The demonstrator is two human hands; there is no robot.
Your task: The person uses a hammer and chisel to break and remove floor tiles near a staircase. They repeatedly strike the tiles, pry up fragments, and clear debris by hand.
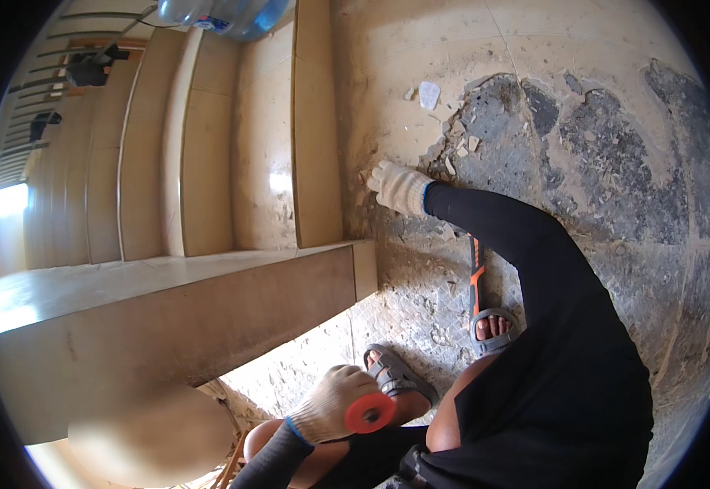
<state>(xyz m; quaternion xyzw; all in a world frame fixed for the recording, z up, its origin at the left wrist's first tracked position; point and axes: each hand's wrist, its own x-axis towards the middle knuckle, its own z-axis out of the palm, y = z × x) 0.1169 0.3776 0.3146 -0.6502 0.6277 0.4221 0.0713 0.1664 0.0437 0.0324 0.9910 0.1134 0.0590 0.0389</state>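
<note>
In a knitted cream glove, my left hand (330, 401) is closed round a tool with a red round guard (370, 413). Its dark centre faces up, and the rest of the tool is hidden by my hand and the guard. My right hand (400, 187), gloved alike, reaches down to the floor beside the foot of the steps. Its fingers are curled, and whatever they hold, if anything, is hidden. A tool with an orange and black handle (476, 277) lies between my right forearm and my sandalled foot; its head is out of sight.
Broken grey floor (567, 155) spreads at right, with tile chips (473, 143) and a pale flat shard (429, 95). Tiled steps (264, 163) rise at left above a ledge (167, 314). Clear plastic bottles (245, 16) stand at the top. A blurred pale round shape (151, 436) fills the lower left.
</note>
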